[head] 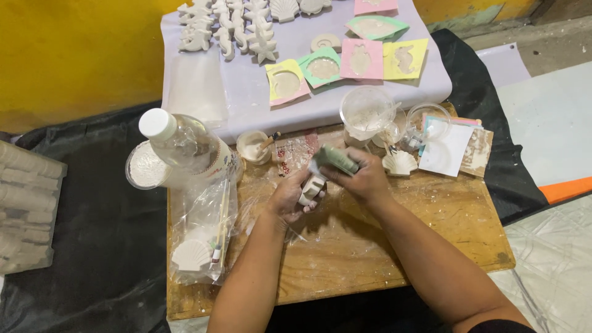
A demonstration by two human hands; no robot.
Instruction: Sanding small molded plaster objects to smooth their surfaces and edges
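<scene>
Over the worktop (382, 246), left hand (290, 197) gripped a white cast (310, 188); right hand (364, 176) clasped a green mould (336, 160), probably, lying crosswise just above it.

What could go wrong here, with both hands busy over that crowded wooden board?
1. The left hand pinches a small white cast piece while the right hand works a green mould off it; the piece could snap or drop.
2. The plastic bottle and clear cup stand close by; an elbow swing might tip them.

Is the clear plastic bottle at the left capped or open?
Capped: a white cap sits on the clear bottle.
</scene>
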